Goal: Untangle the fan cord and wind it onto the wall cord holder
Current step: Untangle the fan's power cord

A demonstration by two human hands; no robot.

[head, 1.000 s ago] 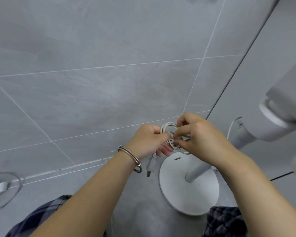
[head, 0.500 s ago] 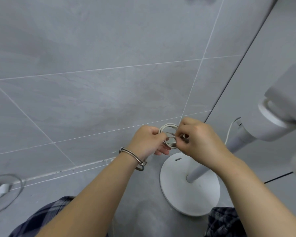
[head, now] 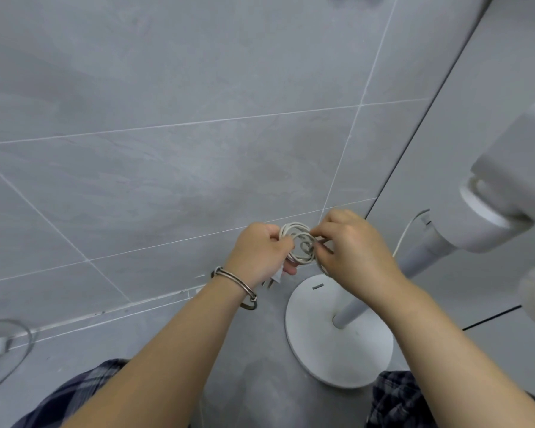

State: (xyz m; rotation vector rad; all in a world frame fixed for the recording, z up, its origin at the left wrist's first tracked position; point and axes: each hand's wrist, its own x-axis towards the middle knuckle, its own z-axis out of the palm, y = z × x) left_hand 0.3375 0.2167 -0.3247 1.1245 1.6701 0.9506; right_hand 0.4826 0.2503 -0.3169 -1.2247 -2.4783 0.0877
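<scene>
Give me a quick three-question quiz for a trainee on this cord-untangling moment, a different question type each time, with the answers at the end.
1. True or false: the left hand and the right hand both hold the coiled cord.
2. Which wrist wears the bracelet? A) left B) right C) neither
3. Fill in: the plug hangs just below the ___ hand.
Key: 1 true; 2 A; 3 left.
</scene>
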